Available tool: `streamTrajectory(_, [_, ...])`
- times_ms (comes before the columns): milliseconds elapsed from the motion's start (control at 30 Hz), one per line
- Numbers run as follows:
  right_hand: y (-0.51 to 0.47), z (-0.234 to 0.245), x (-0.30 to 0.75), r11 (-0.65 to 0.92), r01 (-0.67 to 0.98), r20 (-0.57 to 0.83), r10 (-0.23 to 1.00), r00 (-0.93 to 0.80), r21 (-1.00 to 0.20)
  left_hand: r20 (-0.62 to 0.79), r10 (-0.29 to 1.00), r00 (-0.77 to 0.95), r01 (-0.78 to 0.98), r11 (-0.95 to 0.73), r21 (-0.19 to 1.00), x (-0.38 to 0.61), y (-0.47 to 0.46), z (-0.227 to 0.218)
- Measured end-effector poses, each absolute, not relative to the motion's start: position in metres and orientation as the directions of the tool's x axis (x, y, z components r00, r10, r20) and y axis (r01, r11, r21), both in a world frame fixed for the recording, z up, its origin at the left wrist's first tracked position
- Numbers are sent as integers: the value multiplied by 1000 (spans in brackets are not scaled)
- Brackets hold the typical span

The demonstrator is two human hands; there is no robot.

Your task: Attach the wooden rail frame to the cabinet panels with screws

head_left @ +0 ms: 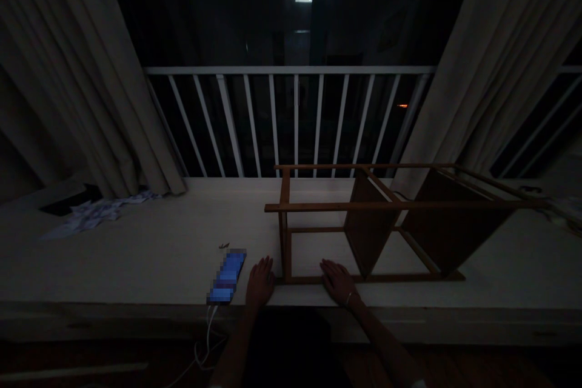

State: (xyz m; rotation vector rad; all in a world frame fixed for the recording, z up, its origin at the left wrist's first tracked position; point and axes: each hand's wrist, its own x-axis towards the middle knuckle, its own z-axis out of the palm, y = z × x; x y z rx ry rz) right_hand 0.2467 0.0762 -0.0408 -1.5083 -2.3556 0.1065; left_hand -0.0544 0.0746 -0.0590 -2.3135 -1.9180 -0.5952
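Note:
A brown wooden shelf rack point(327, 207) lies on its side across a pale ledge point(159, 260). My left hand point(260, 284) rests palm down on the ledge, just left of the rack's near corner, its fingers stretched out. Over the rack's near bottom rail lies my right hand point(337, 282), flat with fingers extended; a thin bracelet point(349, 298) circles its wrist. Neither hand appears to grip anything. Left of my left hand is a phone point(226, 277) with a lit, pixelated screen. A small dark item point(224, 246) beyond the phone is too dim to name.
A white cable point(209, 327) hangs from the phone over the ledge's front edge. Crumpled papers point(97, 212) lie at the left beneath a curtain point(122, 103). White railings point(291, 70) stand behind the ledge, with another curtain point(464, 85) at the right. The room is dim.

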Motion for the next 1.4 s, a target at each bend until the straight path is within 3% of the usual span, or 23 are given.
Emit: streamTrajectory(1400, [78,-41,249,441,859,257,889,-379,-259,331,935,128,967,-192,167,-52,76,-60])
